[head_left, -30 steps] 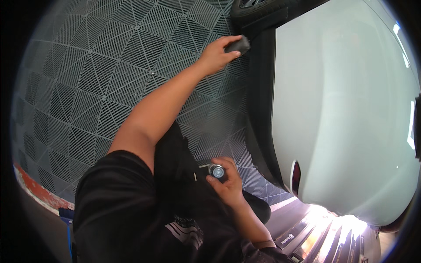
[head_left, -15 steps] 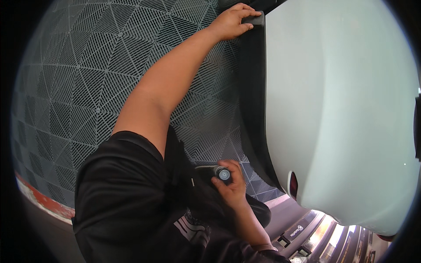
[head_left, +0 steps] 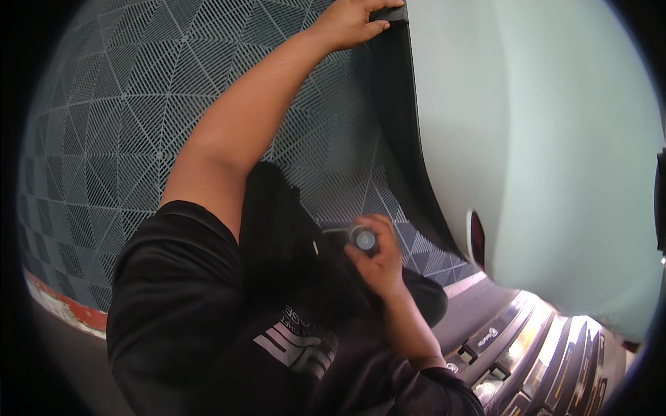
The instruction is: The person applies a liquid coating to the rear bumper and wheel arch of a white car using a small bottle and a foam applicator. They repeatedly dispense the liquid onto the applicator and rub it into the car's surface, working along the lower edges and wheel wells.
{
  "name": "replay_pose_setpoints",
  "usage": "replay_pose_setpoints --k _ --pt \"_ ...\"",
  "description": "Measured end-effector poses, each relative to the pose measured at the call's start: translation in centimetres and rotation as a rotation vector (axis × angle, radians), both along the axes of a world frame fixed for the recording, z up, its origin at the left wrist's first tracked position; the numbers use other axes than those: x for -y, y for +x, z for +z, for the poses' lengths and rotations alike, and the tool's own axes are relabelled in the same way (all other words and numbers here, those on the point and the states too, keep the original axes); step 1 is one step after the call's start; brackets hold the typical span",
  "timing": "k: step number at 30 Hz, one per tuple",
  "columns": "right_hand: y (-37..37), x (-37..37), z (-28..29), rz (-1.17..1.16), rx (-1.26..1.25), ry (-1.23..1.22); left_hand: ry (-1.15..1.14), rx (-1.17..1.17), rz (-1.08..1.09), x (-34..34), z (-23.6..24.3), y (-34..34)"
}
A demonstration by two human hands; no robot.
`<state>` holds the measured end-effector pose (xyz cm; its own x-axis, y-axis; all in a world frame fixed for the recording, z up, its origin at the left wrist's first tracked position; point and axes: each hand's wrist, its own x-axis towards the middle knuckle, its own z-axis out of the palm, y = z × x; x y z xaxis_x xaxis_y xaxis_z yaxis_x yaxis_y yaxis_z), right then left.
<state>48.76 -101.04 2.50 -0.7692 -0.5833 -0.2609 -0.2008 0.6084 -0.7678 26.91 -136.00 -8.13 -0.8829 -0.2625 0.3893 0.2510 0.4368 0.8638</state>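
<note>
My left hand grips a dark pad against the upper end of the black trim along the lower edge of a pale car body. Lower down, near my dark-clothed legs, my right hand holds a small bottle or can, its round top facing up and slightly blurred. A red reflector sits in the bodywork to the right of that hand.
Grey slatted floor tiles lie beneath me and left of the car. A worn red-and-white edge runs at lower left. Stacked dark and silver items under bright glare fill the lower right.
My left hand has moved up from over the floor onto the trim with the pad. My right hand and the bottle sit higher in the picture, and the reflector appears higher too.
</note>
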Motion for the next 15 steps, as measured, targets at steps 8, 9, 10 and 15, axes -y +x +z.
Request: replay_pose_setpoints --k 8,9,10,15 --pt "1.9 -1.6 1.4 0.062 -0.047 -0.141 -0.071 -0.067 0.118 -9.3 -0.7 8.2" --pt "2.1 -1.7 1.6 0.074 -0.054 -0.137 -0.052 -0.099 0.130 -10.6 -0.6 9.6" --pt "2.2 -1.8 1.7 0.087 -0.064 -0.135 -0.034 -0.136 0.145 -12.0 -0.5 10.9" --pt "2.9 -3.4 1.3 0.120 -0.134 -0.065 0.113 -0.246 0.131 -19.3 -0.5 16.2"
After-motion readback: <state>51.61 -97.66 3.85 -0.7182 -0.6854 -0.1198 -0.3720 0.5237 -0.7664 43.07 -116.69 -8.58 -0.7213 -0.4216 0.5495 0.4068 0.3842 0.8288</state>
